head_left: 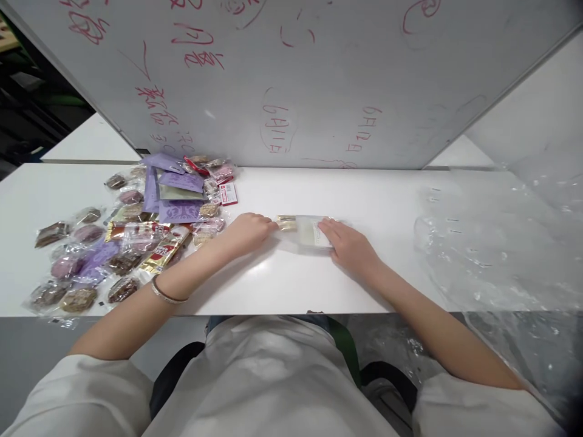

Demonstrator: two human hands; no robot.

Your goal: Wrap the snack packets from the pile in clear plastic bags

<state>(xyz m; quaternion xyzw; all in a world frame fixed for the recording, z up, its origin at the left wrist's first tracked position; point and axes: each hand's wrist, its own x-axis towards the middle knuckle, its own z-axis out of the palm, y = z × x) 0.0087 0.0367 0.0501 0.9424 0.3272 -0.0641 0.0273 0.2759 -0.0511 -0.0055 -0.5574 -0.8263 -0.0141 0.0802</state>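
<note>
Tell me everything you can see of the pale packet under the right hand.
The pale packet is flat, roughly rectangular and whitish-green, and looks like slightly translucent plastic. A white label on its right part carries small print, too blurred to read. It lies on the white table, between the person's hands. The right hand has its fingers over the right end, hiding part of it. A gold-coloured piece shows at its left edge; whether inside or beside it, I cannot tell.
</note>
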